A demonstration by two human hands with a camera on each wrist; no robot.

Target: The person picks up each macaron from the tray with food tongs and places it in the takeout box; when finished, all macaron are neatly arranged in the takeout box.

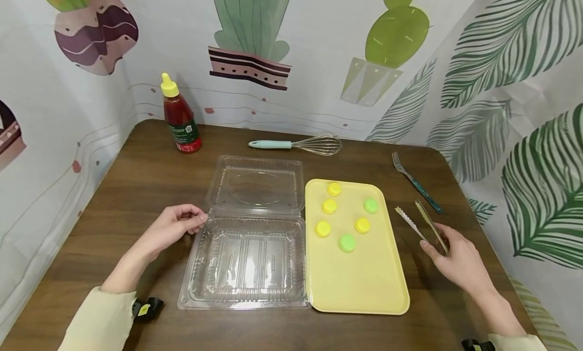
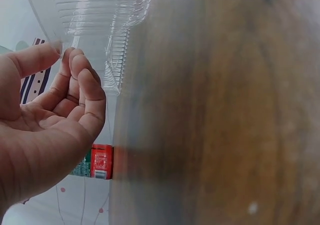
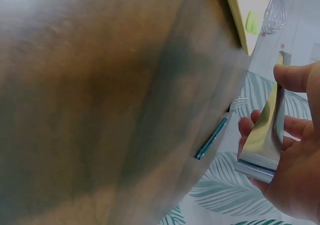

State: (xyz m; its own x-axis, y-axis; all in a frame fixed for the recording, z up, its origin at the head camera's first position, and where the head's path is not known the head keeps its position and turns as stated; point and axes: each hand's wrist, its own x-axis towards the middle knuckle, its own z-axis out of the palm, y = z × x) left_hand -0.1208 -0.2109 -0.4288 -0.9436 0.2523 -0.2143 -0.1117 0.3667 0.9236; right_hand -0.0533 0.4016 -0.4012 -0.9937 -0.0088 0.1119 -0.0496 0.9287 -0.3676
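My left hand (image 1: 175, 224) pinches the left edge of a clear plastic clamshell container (image 1: 250, 262) between thumb and fingertips, near the hinge. The container lies open, its lid (image 1: 257, 186) folded back toward the wall, and nothing is in it. On the right, my right hand (image 1: 462, 265) holds metal tongs (image 3: 265, 140), thumb on one arm and fingers on the other. Their toothed tips stand apart with nothing between them, pointing toward the back. Between the hands, a yellow tray (image 1: 360, 285) carries several small round macaron-like pieces, yellow (image 1: 323, 228) and green (image 1: 346, 242).
A red sauce bottle (image 1: 182, 119) with a yellow cap stands at the back left. Behind the container lies a whisk (image 1: 314, 145) with a pale blue handle. A fork (image 1: 421, 188) with a teal handle lies at the back right, beyond the tongs. Patterned cloth hangs behind the table.
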